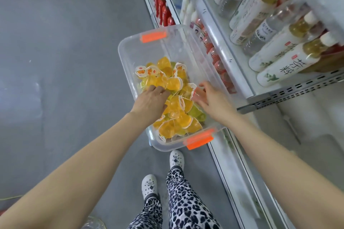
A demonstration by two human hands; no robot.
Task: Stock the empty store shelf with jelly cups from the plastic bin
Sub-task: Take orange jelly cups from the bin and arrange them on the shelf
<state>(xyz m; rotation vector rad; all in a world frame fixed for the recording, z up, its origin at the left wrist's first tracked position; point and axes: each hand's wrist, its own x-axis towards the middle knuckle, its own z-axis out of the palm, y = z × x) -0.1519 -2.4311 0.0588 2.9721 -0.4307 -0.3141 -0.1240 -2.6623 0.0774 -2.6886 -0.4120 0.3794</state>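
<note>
Right side, near to far: white metal shelving (pixel 279 95) with a perforated rail, upper tiers packed with bottles (pixel 275 61) lying end-out. Below the rail at near right, a bare white shelf (pixel 312 132), probably the one to stock.

Centre, on grey floor (pixel 55 61), hard against the shelving base: plastic bin (pixel 130 55). Clear, thin-walled, rounded corners, orange latches (pixel 153 37) at far and near ends. No lid on.

Inside the bin, heaped toward the near end: jelly cups (pixel 175 122). Small domed tubs, clear plastic, orange and yellow-green fill, white printed foil lids. Tumbled every way up, glossy.

Handling, judged: light singly, so several per grab possible. Walls stiff enough for a firm squeeze, yet smooth and rounded, likely slippery. Foil lids the weak point; best kept clear of fingernails. Best hold across the sides, or cupped from beneath with the lid up.

Left hand (pixel 150 100): palm down on the left of the heap, fingers bent into it, tips hidden among the cups. Cannot tell whether anything is gripped.

Right hand (pixel 212 100): at the right of the heap, fingers curled round a single jelly cup (pixel 195 92). Blurred, so grip only apparent.
</note>
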